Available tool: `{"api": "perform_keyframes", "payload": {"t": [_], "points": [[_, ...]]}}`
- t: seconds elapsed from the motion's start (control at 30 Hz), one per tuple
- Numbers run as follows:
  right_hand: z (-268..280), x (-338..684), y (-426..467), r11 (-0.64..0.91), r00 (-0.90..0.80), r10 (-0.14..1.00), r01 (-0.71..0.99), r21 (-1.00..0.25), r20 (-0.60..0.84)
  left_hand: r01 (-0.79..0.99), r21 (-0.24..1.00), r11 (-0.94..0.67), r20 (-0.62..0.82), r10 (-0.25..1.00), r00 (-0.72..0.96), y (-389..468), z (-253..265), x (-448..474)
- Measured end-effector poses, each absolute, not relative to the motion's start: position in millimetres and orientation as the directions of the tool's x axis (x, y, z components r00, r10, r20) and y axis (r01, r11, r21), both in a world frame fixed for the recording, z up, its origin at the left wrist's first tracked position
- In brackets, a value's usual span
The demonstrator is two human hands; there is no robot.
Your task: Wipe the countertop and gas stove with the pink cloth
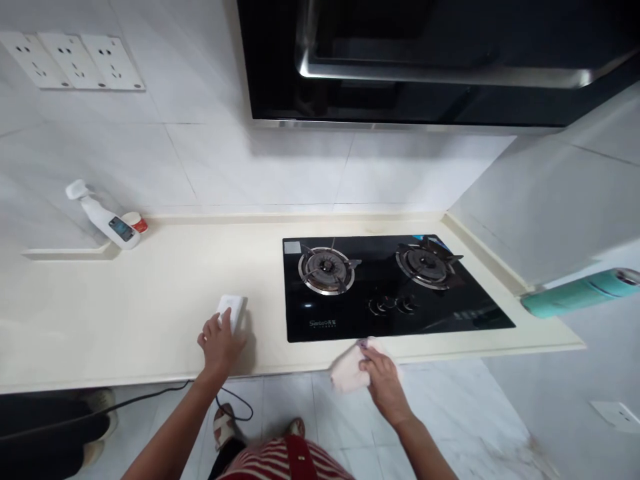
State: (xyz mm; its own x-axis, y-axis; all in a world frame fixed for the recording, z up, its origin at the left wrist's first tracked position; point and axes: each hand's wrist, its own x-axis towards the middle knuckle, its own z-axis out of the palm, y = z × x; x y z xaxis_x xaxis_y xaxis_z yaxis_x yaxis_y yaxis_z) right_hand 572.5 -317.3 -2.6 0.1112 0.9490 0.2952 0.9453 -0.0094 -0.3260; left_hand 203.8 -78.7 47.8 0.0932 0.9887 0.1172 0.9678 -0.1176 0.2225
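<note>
My left hand (220, 343) has its curled fingers round the near end of a small white rectangular block (231, 308) on the cream countertop (165, 293), left of the stove. What kind of thing the block is does not show clearly. Over the counter's front edge, my right hand (384, 381) grips a pale pink cloth (350, 370), which hangs partly past the edge. Just behind the cloth lies the black glass gas stove (370, 313), with two round burners and control knobs between them.
A white spray bottle (107, 220) and a small red and white tub (135, 221) stand at the back left. A range hood (415, 100) overhangs the stove. A teal cylinder (575, 293) is at the right. A black cable (145, 397) hangs before the counter; another person's shoe (105, 410) shows below.
</note>
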Motion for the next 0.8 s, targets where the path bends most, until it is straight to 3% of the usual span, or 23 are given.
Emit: {"api": "perform_keyframes", "payload": {"t": [0.17,0.23,0.33,0.47,0.53,0.63,0.8], "points": [[20.1,639.2,-329.7,-0.110,0.365,0.873,0.793,-0.599,0.324,0.862,0.291,-0.415,0.276,0.899,0.339,-123.3,30.9,238.6],[28.9,631.5,-308.8,-0.123,0.454,0.810,0.750,-0.650,0.371,0.794,0.318,-0.519,0.293,0.850,0.438,-135.3,26.9,256.0],[40.6,596.4,-254.4,-0.146,0.424,0.820,0.804,-0.577,0.383,0.735,0.352,-0.579,0.283,0.815,0.506,-137.2,24.4,283.0],[48.7,568.9,-183.9,-0.359,0.408,0.910,0.866,-0.348,0.075,0.691,0.394,-0.606,0.266,0.795,0.545,-121.9,17.9,312.9],[49.6,576.9,-164.7,-0.384,0.392,0.919,0.880,-0.279,-0.029,0.680,0.381,-0.627,0.269,0.779,0.567,-115.4,12.1,321.8],[49.9,598.4,-152.7,-0.357,0.351,0.934,0.895,-0.266,-0.071,0.666,0.327,-0.670,0.288,0.742,0.605,-111.3,4.3,327.3],[49.1,598.1,-156.1,-0.360,0.390,0.921,0.875,-0.324,0.028,0.679,0.289,-0.674,0.281,0.738,0.613,-109.5,0.9,327.8]]}}
